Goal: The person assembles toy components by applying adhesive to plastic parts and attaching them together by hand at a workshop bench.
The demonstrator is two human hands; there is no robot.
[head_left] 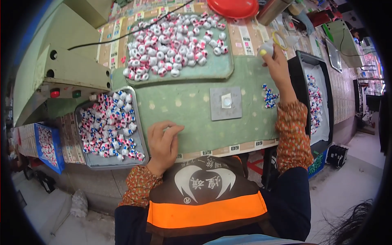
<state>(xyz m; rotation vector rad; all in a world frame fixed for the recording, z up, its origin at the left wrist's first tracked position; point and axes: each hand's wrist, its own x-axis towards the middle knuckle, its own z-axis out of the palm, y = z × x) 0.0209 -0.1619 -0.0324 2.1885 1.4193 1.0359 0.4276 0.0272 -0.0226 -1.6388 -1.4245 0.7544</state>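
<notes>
Workbench [105,43] under patterned paper, green dotted cloth [173,96] over its working area; beige machine housing [67,73] at left. Right hand [279,67] reaches to the far right of the cloth, fingers closed around a whitish, yellow-tipped container [267,48]; it sits at the fingertips, just beside a yellow ring [280,40]. Left hand [164,143] empty, fingers loosely curled above the cloth's near edge, just beside the metal tray [137,122].

Edges: pale green tray [188,77] bounds the far side, metal tray the left, black tray [297,79] the right. Cloth stretches between left hand and grey square plate [216,115], and on to the small blue-red-white pieces [269,97] below the right hand.

Count: one container, one plate bearing one white pad [226,102], three trays on the bench, one blue crate [59,153] lower left, one loose heap of small pieces. White-and-pink figurine parts [159,49] heaped in the pale green tray: too crowded for a count.
</notes>
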